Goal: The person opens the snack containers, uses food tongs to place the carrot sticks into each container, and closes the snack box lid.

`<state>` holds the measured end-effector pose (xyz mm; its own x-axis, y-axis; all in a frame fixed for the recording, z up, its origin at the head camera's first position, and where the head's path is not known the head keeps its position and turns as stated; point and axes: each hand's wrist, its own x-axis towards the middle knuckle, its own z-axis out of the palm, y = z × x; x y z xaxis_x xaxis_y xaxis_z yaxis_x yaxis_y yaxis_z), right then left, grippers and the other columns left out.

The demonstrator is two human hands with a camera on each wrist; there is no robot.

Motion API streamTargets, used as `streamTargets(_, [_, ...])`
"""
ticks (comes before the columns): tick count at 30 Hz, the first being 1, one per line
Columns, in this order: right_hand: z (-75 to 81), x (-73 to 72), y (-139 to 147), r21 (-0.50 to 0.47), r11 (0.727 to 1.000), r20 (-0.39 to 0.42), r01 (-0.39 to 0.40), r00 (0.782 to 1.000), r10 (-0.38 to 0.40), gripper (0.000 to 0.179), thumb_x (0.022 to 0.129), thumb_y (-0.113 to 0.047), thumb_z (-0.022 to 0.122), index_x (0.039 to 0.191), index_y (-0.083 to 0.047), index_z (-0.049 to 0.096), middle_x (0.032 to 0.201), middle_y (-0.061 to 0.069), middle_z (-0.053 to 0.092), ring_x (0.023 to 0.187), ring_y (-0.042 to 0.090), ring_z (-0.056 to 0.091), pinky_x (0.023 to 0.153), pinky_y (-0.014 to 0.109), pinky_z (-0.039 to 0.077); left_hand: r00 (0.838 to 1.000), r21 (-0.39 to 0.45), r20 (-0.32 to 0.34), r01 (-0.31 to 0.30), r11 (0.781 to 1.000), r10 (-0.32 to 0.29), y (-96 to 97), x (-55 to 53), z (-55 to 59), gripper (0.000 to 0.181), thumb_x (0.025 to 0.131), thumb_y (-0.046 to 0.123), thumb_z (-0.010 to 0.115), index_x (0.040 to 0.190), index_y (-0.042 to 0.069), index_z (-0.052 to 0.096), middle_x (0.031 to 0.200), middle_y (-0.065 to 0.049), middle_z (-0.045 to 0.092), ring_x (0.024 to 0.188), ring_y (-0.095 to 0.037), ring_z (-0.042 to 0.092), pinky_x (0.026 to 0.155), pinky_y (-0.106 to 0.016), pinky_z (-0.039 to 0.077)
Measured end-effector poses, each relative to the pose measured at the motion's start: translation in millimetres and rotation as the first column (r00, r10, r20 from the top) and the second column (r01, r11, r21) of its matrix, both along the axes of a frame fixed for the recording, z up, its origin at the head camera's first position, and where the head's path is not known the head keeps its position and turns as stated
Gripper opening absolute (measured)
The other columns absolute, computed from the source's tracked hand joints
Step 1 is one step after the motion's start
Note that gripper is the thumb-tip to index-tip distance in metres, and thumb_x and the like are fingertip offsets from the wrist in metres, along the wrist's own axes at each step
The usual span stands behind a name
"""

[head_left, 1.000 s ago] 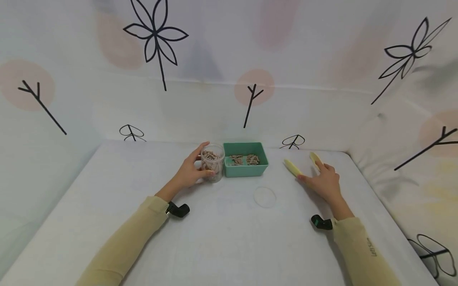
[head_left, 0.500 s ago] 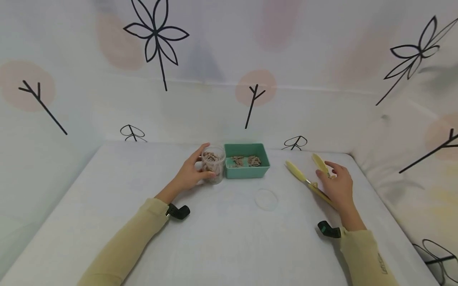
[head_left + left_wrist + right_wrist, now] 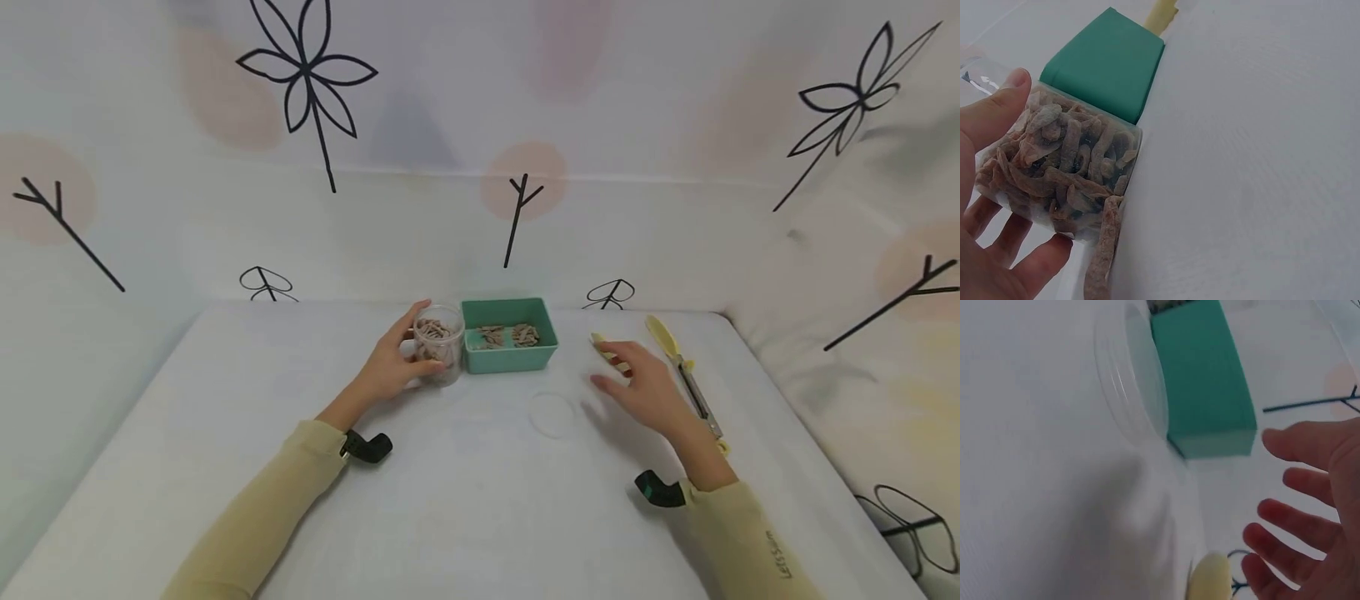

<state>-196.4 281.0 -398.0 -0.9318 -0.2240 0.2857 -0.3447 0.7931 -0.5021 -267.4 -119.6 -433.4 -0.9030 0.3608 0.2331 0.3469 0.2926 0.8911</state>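
Observation:
My left hand [image 3: 387, 364] grips a clear jar [image 3: 441, 348] filled with brown dried strips [image 3: 1063, 159], thumb on one side and fingers round the other. The jar stands upright against a green tray [image 3: 510, 358], which holds two small heaps of similar strips. In the left wrist view one strip [image 3: 1104, 250] lies at the jar's edge. My right hand [image 3: 645, 387] is over the table, fingers spread with nothing in them. Below it lie tongs with yellow tips [image 3: 662, 335], their arms apart; the hand hides part of one arm.
A clear round lid [image 3: 552, 415] lies flat in front of the tray, left of my right hand. The white table [image 3: 480, 517] meets a patterned cloth backdrop [image 3: 420, 233] behind the tray and at the right side.
My right hand has come off the tongs, first drawing back to the right, then moving left over one tong arm. My left hand keeps its grip on the jar.

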Motion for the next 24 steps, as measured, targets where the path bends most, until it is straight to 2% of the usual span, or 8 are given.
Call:
streamTargets(2, [-4.5,1.8,-14,0.018,0.995,0.073,-0.097,0.993,0.095,0.057,0.089,-0.021,0.077,0.139,-0.005,0.056,0.135,0.016,0.056,0.113,0.034,0.057,0.087,0.052,0.052,1.000,0.005,-0.006,0.010,1.000,-0.010,-0.6,0.2,0.3,0.099,0.083,0.019,0.084,0.160,0.029,0.023,0.147,-0.009,0.039,0.129,-0.032,0.042,0.095,-0.052,0.050])
streamTargets(4, [-8.8,4.8,-26,0.022,0.985,0.144,-0.171,0.975,0.167,0.064,0.086,-0.024,0.081,0.141,-0.007,0.055,0.138,0.016,0.054,0.120,0.036,0.053,0.093,0.054,0.049,1.000,0.006,-0.013,0.012,1.000,-0.012,-0.1,0.4,0.6,0.099,0.083,0.018,0.084,0.160,0.028,0.023,0.147,-0.009,0.040,0.129,-0.032,0.043,0.094,-0.052,0.050])
streamTargets(7, [-15.4,8.5,-40,0.041,0.971,0.213,-0.237,0.951,0.223,0.069,0.081,-0.026,0.084,0.141,-0.009,0.056,0.141,0.015,0.052,0.128,0.038,0.047,0.100,0.058,0.043,1.000,0.014,-0.017,0.005,1.000,-0.005,0.9,1.0,0.5,0.098,0.082,0.017,0.085,0.159,0.029,0.025,0.146,-0.010,0.041,0.129,-0.032,0.043,0.095,-0.053,0.050])
streamTargets(9, [-18.6,10.1,-45,0.054,0.964,0.231,-0.261,0.942,0.242,0.069,0.080,-0.023,0.085,0.140,-0.009,0.056,0.141,0.016,0.051,0.130,0.039,0.045,0.104,0.059,0.039,1.000,0.023,-0.015,-0.003,1.000,0.003,1.3,1.4,-0.1,0.098,0.082,0.015,0.085,0.159,0.030,0.026,0.145,-0.010,0.042,0.128,-0.032,0.043,0.095,-0.054,0.049])
streamTargets(13, [-20.9,12.0,-49,0.097,0.957,0.232,-0.274,0.941,0.246,0.066,0.079,-0.019,0.085,0.138,-0.010,0.058,0.138,0.014,0.054,0.128,0.037,0.046,0.103,0.057,0.041,1.000,0.037,-0.018,-0.003,0.999,0.004,1.3,1.3,-1.1,0.099,0.081,0.014,0.085,0.159,0.027,0.026,0.146,-0.010,0.042,0.128,-0.033,0.043,0.095,-0.055,0.049])
streamTargets(18, [-18.8,11.5,-51,0.127,0.960,0.200,-0.251,0.954,0.223,0.064,0.079,-0.023,0.085,0.137,-0.011,0.061,0.131,0.012,0.055,0.122,0.034,0.049,0.099,0.054,0.045,0.999,0.041,-0.039,-0.005,0.999,0.007,0.5,0.8,1.2,0.098,0.080,0.015,0.086,0.159,0.025,0.028,0.144,-0.010,0.044,0.123,-0.031,0.045,0.092,-0.050,0.052])
streamTargets(21, [-16.3,10.4,-50,0.100,0.966,0.181,-0.238,0.959,0.217,0.063,0.079,-0.024,0.084,0.137,-0.012,0.061,0.127,0.011,0.052,0.111,0.029,0.052,0.089,0.046,0.049,0.999,0.040,-0.042,-0.010,0.999,0.012,-0.8,0.9,2.1,0.098,0.080,0.014,0.086,0.158,0.029,0.029,0.141,-0.010,0.044,0.120,-0.029,0.046,0.090,-0.048,0.054])
streamTargets(24, [-11.0,10.3,-50,0.017,0.972,0.164,-0.236,0.959,0.230,0.061,0.081,-0.023,0.082,0.137,-0.012,0.060,0.124,0.013,0.050,0.102,0.028,0.052,0.080,0.040,0.051,0.999,0.032,-0.044,-0.012,0.999,0.013,-1.7,1.4,2.6,0.098,0.079,0.014,0.087,0.158,0.030,0.029,0.140,-0.011,0.044,0.120,-0.029,0.047,0.089,-0.047,0.054])
